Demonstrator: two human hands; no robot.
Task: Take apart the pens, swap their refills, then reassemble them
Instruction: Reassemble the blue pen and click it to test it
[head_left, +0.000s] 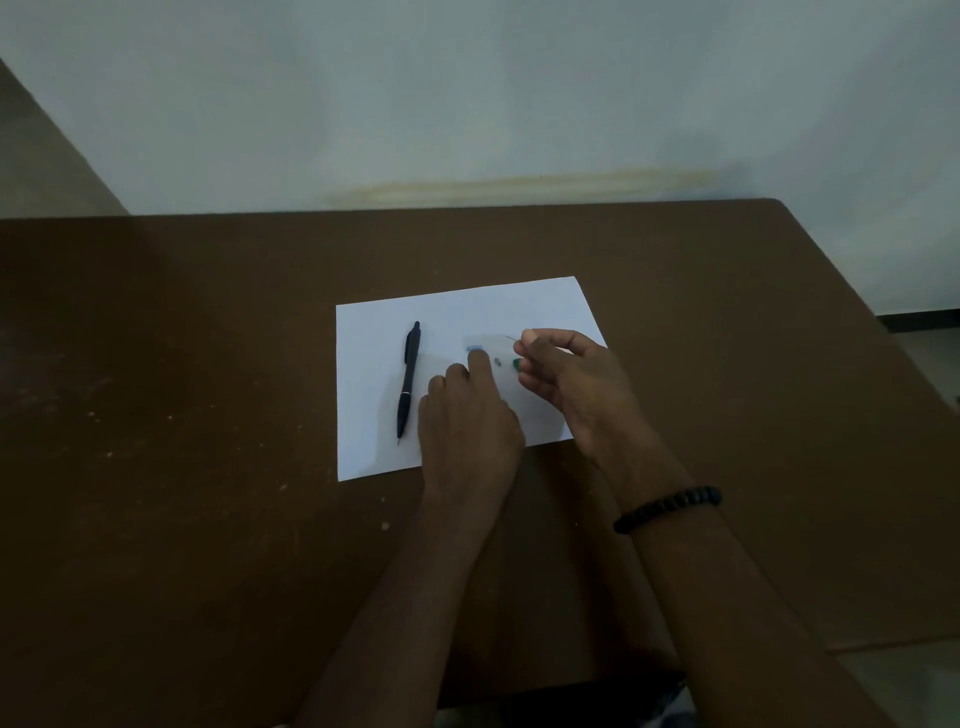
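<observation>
A dark blue click pen (408, 382) lies whole on the left part of a white sheet of paper (457, 312), tip toward me. My left hand (467, 415) rests on the sheet, its forefinger touching a small pale blue part (474, 348). A tiny grey part (497, 360) lies just to the right of that finger. My right hand (566, 379) hovers over the sheet's right side and pinches a thin refill (511, 339) whose tip pokes out to the left. A green pen piece (517, 364) shows under the right fingers; its hold is unclear.
The sheet lies in the middle of a brown table (208, 415) set against a pale wall (467, 104). The table's right edge runs diagonally at the right. A black bead bracelet (667, 508) circles my right wrist.
</observation>
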